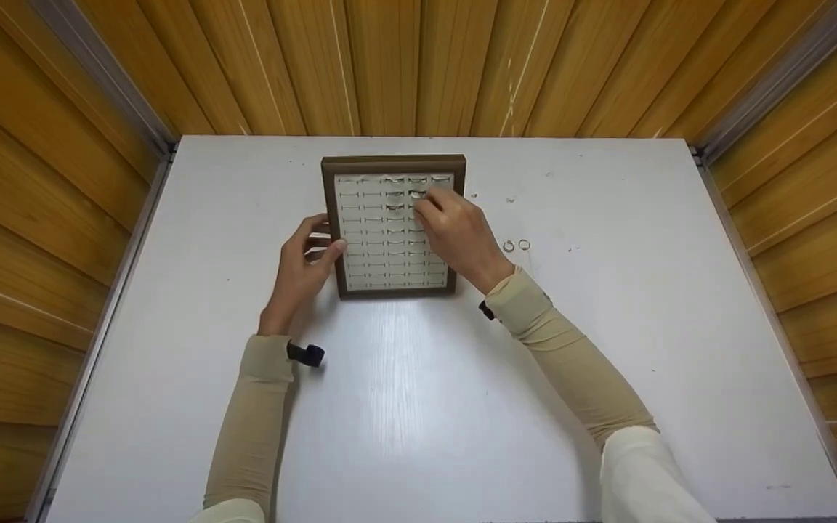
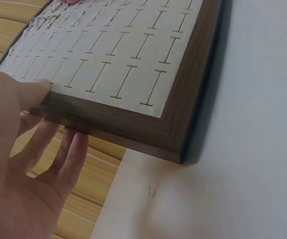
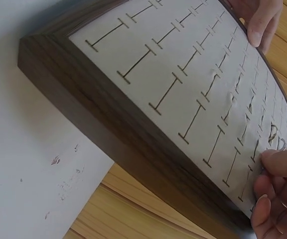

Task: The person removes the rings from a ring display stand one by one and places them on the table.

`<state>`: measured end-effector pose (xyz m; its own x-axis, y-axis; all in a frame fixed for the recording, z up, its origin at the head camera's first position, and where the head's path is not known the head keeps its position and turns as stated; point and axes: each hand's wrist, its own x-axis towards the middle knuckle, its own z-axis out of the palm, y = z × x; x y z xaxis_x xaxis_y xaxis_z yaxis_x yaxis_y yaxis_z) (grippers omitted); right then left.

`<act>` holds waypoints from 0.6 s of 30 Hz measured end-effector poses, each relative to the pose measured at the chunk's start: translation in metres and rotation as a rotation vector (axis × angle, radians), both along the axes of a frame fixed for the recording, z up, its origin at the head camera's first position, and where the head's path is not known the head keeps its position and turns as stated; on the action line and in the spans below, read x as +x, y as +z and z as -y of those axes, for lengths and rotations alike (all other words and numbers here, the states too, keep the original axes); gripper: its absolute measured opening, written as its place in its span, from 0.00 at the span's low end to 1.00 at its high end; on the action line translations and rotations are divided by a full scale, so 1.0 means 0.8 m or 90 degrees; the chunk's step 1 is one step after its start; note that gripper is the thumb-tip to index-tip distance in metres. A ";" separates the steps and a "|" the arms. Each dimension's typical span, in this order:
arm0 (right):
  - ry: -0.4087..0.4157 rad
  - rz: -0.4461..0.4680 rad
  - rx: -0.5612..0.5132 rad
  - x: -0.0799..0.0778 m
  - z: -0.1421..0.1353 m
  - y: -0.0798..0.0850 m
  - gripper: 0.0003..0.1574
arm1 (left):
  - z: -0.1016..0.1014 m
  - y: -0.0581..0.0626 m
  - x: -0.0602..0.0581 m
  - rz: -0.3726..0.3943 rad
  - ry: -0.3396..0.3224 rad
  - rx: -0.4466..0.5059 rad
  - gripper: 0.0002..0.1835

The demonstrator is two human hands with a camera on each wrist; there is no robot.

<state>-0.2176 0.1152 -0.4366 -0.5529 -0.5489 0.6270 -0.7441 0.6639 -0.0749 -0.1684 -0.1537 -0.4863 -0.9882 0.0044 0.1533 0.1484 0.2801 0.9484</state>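
A ring display board (image 1: 397, 294) with a brown wooden frame and a white slotted pad stands tilted on the table. At its left edge my left hand (image 1: 306, 265) grips the frame, thumb on the front and fingers behind, as the left wrist view shows. My right hand (image 1: 458, 232) is at the upper right of the pad, thumb and fingertips pinched together at a slot. A small ring between them is mostly hidden by the fingers. Several rings (image 1: 394, 208) sit in the upper slots, including a ring (image 3: 273, 133) beside the right fingertips. Lower slots hold none.
On the white table (image 1: 607, 327), right of the board, lie a ring (image 1: 508, 247) and a second ring (image 1: 524, 245). Tiny bits (image 1: 511, 200) lie farther back. Wood-panelled walls (image 1: 418, 65) enclose the table's back and sides.
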 end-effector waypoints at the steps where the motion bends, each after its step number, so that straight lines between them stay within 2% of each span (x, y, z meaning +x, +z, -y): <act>1: -0.001 0.005 0.000 0.000 0.000 0.000 0.07 | 0.000 0.000 0.000 -0.001 -0.001 0.001 0.26; 15: -0.004 0.062 0.009 0.002 0.000 0.002 0.07 | 0.002 0.000 -0.001 -0.014 -0.014 0.010 0.25; 18: 0.003 0.077 0.005 0.004 0.000 0.004 0.06 | 0.004 -0.009 -0.005 -0.011 -0.010 0.015 0.25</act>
